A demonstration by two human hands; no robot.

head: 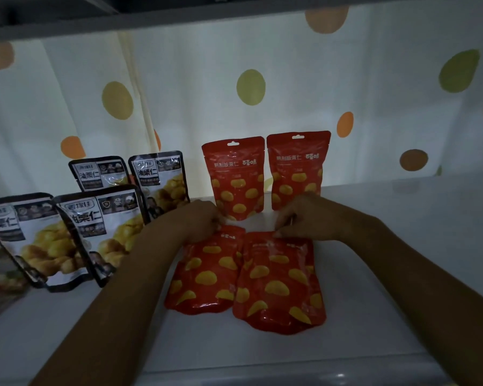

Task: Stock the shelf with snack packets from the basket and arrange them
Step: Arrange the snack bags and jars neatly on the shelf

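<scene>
White shelf [402,246], dim light; dotted curtain [290,93] behind. Far left, packet cut off by frame edge. Four grey packets [95,227] upright left of left hand [204,218]. Two red packets [233,176] upright beyond fingers. Left hand pinches top of left front packet [207,271]; right hand [304,218] pinches top of right front packet [279,280]. Both lean, tops rearward. Fingertips blurred.

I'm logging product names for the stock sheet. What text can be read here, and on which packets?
"油栗仁": large print on the grey packets, at left.
"甄制板栗仁": on the two upright red packets, at the back; only roughly legible.
"百草味": brand beside it on the same red packets.
Small print and badges on the grey packets: too blurred to read.
Text on the front red packets, held at their tops by both hands: unreadable.
</scene>
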